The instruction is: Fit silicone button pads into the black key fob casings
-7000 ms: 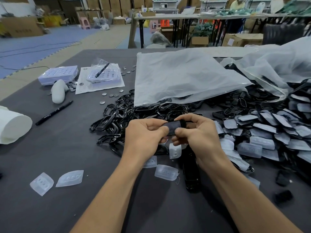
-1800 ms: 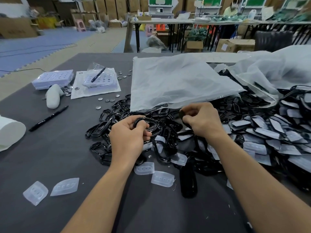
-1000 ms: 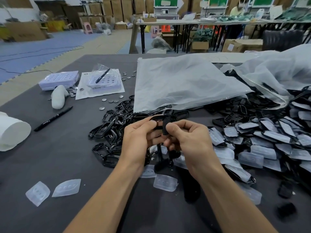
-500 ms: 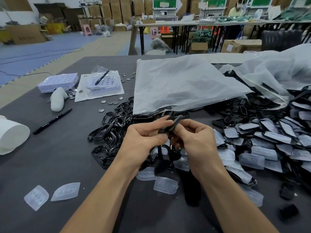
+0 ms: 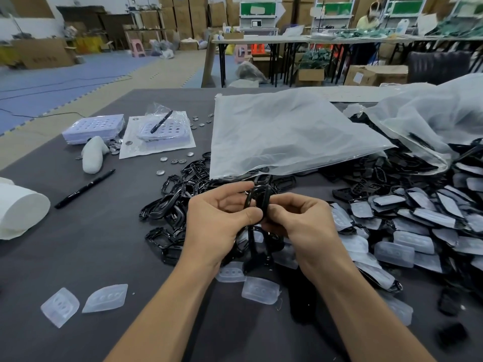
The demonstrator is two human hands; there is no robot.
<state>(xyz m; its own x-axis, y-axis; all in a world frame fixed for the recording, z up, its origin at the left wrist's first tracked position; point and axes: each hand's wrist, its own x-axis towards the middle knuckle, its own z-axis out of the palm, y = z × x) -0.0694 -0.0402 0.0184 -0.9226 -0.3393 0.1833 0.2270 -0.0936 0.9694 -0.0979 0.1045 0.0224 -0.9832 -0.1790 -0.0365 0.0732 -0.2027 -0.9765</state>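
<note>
The left hand (image 5: 217, 223) and right hand (image 5: 303, 223) meet above the grey table (image 5: 91, 252). Both pinch one black key fob casing (image 5: 258, 198) between thumbs and curled fingers, holding it upright just in front of the heap of loose casings (image 5: 177, 202). Translucent silicone button pads (image 5: 261, 290) lie on the table beneath the wrists, with many more heaped to the right; whether a pad sits in the held casing cannot be told.

A black pen (image 5: 85, 188) lies beside a white roll (image 5: 21, 210).
</note>
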